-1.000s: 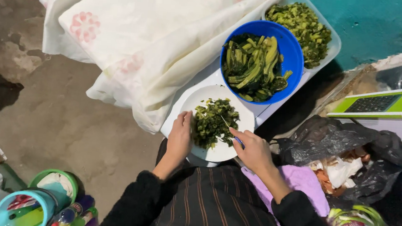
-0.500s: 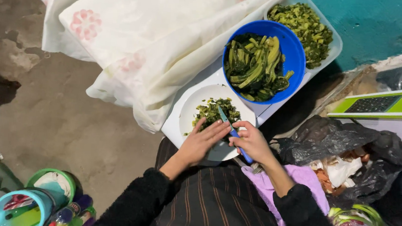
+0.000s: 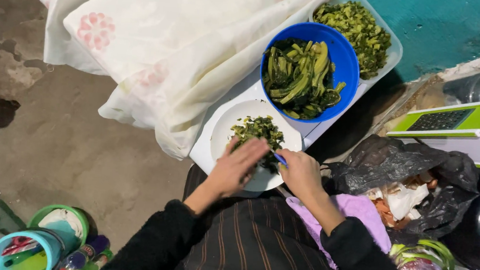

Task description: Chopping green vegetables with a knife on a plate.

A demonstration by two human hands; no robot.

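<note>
A black bag (image 3: 403, 165) of scraps sits just right of the lap. On the white plate (image 3: 223, 131), the left hand (image 3: 237, 166) lies flat, fingers extended over the chopped greens (image 3: 255, 127). The right hand (image 3: 300, 171) is clenched around a blue-handled knife (image 3: 280, 159) at the plate's edge. Beyond stand a blue bowl (image 3: 346, 57) of whole greens, a white tray (image 3: 392, 53) and a cloth (image 3: 173, 38).

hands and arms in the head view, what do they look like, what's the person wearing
Both hands are bare: no gloves, and no rings or watch that I can make out. The left hand and right hand come out of long black sleeves of soft, slightly fuzzy fabric that end at the wrists. No markings show on them.
</note>
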